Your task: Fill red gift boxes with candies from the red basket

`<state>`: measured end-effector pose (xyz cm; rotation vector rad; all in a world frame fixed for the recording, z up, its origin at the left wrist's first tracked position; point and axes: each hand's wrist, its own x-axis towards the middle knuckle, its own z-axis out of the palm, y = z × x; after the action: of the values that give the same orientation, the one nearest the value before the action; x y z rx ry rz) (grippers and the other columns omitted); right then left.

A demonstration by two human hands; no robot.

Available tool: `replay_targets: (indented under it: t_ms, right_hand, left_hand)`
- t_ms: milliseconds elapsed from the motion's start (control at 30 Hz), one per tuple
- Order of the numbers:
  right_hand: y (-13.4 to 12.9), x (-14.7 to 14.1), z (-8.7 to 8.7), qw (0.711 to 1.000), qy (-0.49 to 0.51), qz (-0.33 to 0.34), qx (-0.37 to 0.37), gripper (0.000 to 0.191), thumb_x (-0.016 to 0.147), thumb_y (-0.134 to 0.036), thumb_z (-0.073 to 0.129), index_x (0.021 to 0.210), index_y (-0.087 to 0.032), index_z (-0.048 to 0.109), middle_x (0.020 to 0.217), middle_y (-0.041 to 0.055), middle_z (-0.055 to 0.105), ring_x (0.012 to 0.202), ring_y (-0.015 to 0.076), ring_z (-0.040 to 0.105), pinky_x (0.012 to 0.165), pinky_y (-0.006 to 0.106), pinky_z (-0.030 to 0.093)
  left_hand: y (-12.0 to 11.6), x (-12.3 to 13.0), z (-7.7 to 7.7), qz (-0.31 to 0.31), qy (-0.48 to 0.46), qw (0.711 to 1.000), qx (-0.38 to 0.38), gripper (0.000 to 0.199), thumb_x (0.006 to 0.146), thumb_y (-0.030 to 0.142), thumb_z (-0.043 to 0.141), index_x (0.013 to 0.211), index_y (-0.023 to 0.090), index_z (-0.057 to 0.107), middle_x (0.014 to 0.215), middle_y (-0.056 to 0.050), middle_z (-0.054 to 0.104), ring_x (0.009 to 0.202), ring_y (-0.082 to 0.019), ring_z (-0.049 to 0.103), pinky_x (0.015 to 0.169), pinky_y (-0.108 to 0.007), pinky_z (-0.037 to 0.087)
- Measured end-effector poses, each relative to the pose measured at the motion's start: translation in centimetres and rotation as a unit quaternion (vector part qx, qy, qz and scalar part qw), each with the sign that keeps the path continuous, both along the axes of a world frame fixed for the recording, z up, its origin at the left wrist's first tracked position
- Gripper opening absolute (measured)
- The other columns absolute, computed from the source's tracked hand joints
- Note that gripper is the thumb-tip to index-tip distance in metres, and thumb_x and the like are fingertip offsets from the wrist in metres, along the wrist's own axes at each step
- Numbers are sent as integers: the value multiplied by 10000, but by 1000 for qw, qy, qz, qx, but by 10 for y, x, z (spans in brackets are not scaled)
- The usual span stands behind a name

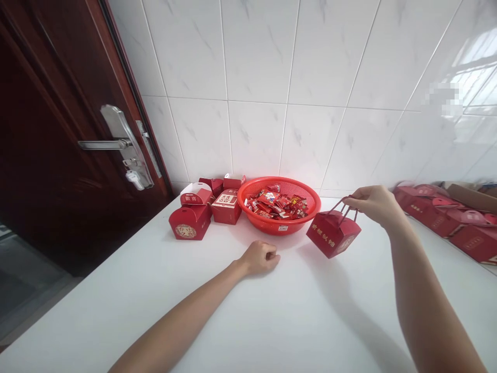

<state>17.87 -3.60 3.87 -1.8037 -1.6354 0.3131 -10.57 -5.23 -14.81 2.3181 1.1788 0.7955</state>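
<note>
My right hand [375, 207] pinches the cord handles of a red candy box [330, 233], which hangs tilted above the white table. Gold characters run along its side and its top is folded closed. My left hand [259, 258] rests on the table in a loose fist, with nothing visible in it. Just behind that fist stands a red plastic basket [280, 228] holding many small wrapped candies [274, 202].
Several red boxes, some with lids raised, stand left of the basket, including a front one [190, 223]. A row of red boxes [438, 217] lines the right side. White tiles [256, 129] back the table [233, 321]; a dark wooden door [58, 103] is at left.
</note>
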Motion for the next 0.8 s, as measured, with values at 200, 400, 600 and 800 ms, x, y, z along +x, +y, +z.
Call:
replay_targets:
  t_ms: [200,400,600,800]
  right_hand:
    - [32,37,30,980,-170,-67,-82,206,835,-214,619,668,-103,670,767,154,697,785,211,627,635,353,386]
    - [47,68,62,957,-212,-176,-89,195,887,-145,602,957,1,711,1004,270,688,1037,301,635,696,390,364]
    - [54,92,56,950,-203,-215,-98,258,908,-154,627,1059,35,716,1109,316,670,1097,332,626,704,397,379]
    - [62,120,14,946,-182,-253,-92,352,843,-230,742,954,103,722,991,376,680,1018,356,688,629,408,376]
  left_hand:
    - [1,2,-1,5,32,999,12,327,775,269,501,564,216,257,517,39,371,537,-123,331,574,-280,264]
    - [3,1,-2,3,35,999,16,326,784,285,496,566,215,264,518,38,392,534,-120,342,571,-273,270]
    - [1,2,-1,10,38,999,14,332,797,276,496,569,213,263,521,43,389,536,-117,343,574,-272,277]
    - [1,3,-1,15,39,999,9,328,795,254,498,565,213,267,518,47,383,535,-117,341,574,-275,273]
